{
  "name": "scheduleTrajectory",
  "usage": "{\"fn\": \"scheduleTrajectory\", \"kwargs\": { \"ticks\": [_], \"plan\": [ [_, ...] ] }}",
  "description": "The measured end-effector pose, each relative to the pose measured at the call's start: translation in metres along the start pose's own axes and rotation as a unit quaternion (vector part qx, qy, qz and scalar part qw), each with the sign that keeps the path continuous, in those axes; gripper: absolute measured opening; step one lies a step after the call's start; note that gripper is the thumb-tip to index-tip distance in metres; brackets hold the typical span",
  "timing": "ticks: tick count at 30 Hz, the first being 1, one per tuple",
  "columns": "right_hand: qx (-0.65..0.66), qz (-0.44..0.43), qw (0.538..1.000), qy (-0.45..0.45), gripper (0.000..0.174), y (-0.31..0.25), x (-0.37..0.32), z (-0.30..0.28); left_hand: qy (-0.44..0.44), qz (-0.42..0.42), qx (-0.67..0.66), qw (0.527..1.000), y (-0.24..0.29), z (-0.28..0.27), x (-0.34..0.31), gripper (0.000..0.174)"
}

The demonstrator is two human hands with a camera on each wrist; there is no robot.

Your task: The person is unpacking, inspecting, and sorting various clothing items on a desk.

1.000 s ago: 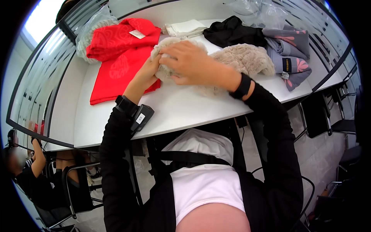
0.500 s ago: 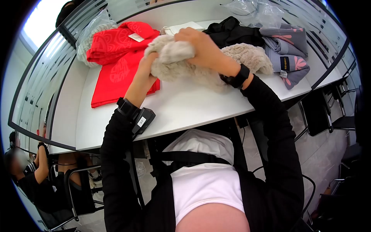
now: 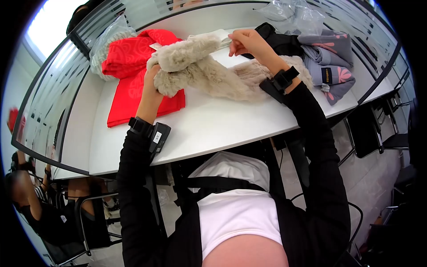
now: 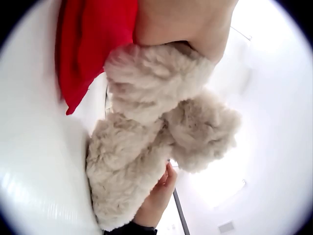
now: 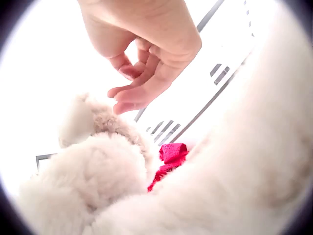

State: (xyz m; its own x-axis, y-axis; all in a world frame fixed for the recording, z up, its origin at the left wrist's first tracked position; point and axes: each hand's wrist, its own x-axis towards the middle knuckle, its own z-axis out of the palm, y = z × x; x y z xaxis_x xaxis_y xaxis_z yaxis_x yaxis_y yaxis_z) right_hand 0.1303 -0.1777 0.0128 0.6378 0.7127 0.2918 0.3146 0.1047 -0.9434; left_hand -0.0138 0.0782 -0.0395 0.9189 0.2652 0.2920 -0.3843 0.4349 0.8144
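Observation:
A fluffy beige fur scarf (image 3: 218, 82) is looped over on itself above the white table (image 3: 213, 127), its far part trailing right along the tabletop. My left hand (image 3: 150, 86) grips the bunched fold at the scarf's left end. In the left wrist view, thick fur (image 4: 151, 83) comes out below this hand, whose fingers are mostly buried in it. My right hand (image 3: 250, 42) hovers just right of the scarf's upper free end (image 3: 207, 46). Seen from the right wrist, its fingers (image 5: 132, 95) bend loosely with nothing between them, a little above the fur.
Folded red cloth (image 3: 126, 104) lies at left, beside a white knitted item in a plastic bag (image 3: 100, 58). Behind are a white cloth (image 3: 218, 33), black fabric (image 3: 284, 42) and clear plastic (image 3: 291, 15). Grey fabric with pink flowers (image 3: 329, 51) lies right. Low partitions enclose the table.
My left hand has moved left, carrying the fur scarf over the red cloth. My right hand has let go of the scarf and moved right, leaving the end sticking out.

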Motion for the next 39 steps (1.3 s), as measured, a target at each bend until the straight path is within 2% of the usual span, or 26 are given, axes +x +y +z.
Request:
{"fn": "scheduleTrajectory", "kwargs": {
  "ticks": [2,3,4,6,8,9,10,12,13,16,17,19,21,23,25,26,27,28,30,31,32,33,34,36,37,39],
  "plan": [
    [-0.050,-0.023,0.997,-0.049,0.024,-0.005,0.000,0.012,0.027,0.000,0.031,0.999,-0.002,0.003,-0.004,0.038],
    [-0.085,-0.076,0.990,-0.079,0.020,0.005,0.003,0.015,0.044,0.007,0.059,0.997,-0.005,0.012,-0.006,0.038],
    [-0.259,-0.196,0.944,-0.052,0.029,0.014,0.005,0.021,0.061,0.014,0.086,0.994,-0.007,0.017,-0.005,0.039],
    [-0.285,-0.294,0.911,-0.047,0.045,0.027,-0.001,0.038,0.055,0.002,0.126,0.991,-0.008,0.015,-0.003,0.040],
    [-0.317,-0.347,0.882,-0.030,0.049,0.023,-0.007,0.044,0.071,-0.003,0.169,0.983,-0.007,0.020,-0.006,0.040],
    [-0.333,-0.372,0.866,-0.021,0.051,0.020,-0.009,0.046,0.049,0.013,0.152,0.987,-0.012,0.009,-0.003,0.041],
    [-0.373,-0.279,0.883,-0.057,0.051,0.018,-0.007,0.045,0.092,-0.035,0.187,0.977,-0.008,0.004,-0.001,0.038],
    [-0.439,-0.085,0.885,-0.127,0.052,0.011,-0.003,0.044,0.079,0.008,0.259,0.963,-0.015,0.005,-0.006,0.037],
    [-0.428,-0.086,0.893,-0.108,0.049,0.009,-0.009,0.044,0.079,0.010,0.265,0.961,-0.016,0.006,-0.006,0.037],
    [-0.281,-0.184,0.941,-0.048,0.046,0.017,-0.010,0.043,0.083,0.011,0.297,0.951,-0.011,0.011,-0.004,0.038],
    [-0.364,-0.243,0.898,0.039,0.042,0.019,-0.004,0.045,0.088,0.004,0.316,0.945,-0.009,0.011,-0.004,0.038],
    [-0.352,-0.200,0.914,-0.022,0.038,0.017,-0.007,0.034,0.091,-0.001,0.342,0.935,-0.006,0.006,-0.003,0.036],
    [-0.345,-0.170,0.922,-0.053,0.031,-0.003,-0.012,0.023,0.099,0.022,0.287,0.952,-0.007,-0.004,-0.001,0.034],
    [-0.343,-0.187,0.919,0.053,0.028,-0.010,-0.009,0.008,0.138,0.030,0.234,0.962,0.002,-0.016,0.005,0.028],
    [-0.368,-0.198,0.895,0.153,0.026,-0.010,-0.004,-0.015,0.159,0.165,0.194,0.954,0.015,-0.023,0.008,0.030],
    [-0.396,-0.200,0.874,0.201,0.026,-0.008,-0.002,-0.032,0.166,0.238,0.174,0.941,0.025,-0.022,0.007,0.030],
    [-0.432,-0.133,0.868,0.205,0.027,-0.005,0.000,-0.049,0.176,0.298,0.172,0.922,0.036,-0.026,0.007,0.030],
    [-0.457,-0.116,0.862,0.188,0.029,0.004,0.001,-0.064,0.184,0.360,0.168,0.899,0.048,-0.031,0.007,0.031],
    [-0.507,-0.083,0.844,0.155,0.034,0.027,0.007,-0.082,0.192,0.451,0.285,0.824,0.078,-0.044,0.002,0.034],
    [-0.568,-0.062,0.812,0.117,0.043,0.039,0.007,-0.083,0.265,0.462,0.274,0.801,0.082,-0.044,-0.002,0.035],
    [-0.581,-0.054,0.810,0.053,0.052,0.049,0.005,-0.081,0.339,0.467,0.263,0.773,0.087,-0.038,-0.009,0.035],
    [-0.583,-0.003,0.812,-0.004,0.056,0.051,0.004,-0.075,0.410,0.470,0.251,0.740,0.092,-0.033,-0.015,0.036],
    [-0.583,0.044,0.809,-0.057,0.059,0.051,0.008,-0.069,0.424,0.448,0.238,0.750,0.095,-0.027,-0.016,0.038],
    [-0.560,0.019,0.826,-0.055,0.061,0.050,0.011,-0.064,0.455,0.397,0.214,0.768,0.097,-0.019,-0.020,0.041],
    [-0.549,0.019,0.833,-0.061,0.060,0.049,0.011,-0.063,0.436,0.418,0.277,0.747,0.091,-0.056,-0.011,0.045],
    [-0.542,0.004,0.839,-0.047,0.057,0.053,0.013,-0.061,0.481,0.308,0.539,0.619,0.075,-0.089,-0.005,0.050]
  ]
}}
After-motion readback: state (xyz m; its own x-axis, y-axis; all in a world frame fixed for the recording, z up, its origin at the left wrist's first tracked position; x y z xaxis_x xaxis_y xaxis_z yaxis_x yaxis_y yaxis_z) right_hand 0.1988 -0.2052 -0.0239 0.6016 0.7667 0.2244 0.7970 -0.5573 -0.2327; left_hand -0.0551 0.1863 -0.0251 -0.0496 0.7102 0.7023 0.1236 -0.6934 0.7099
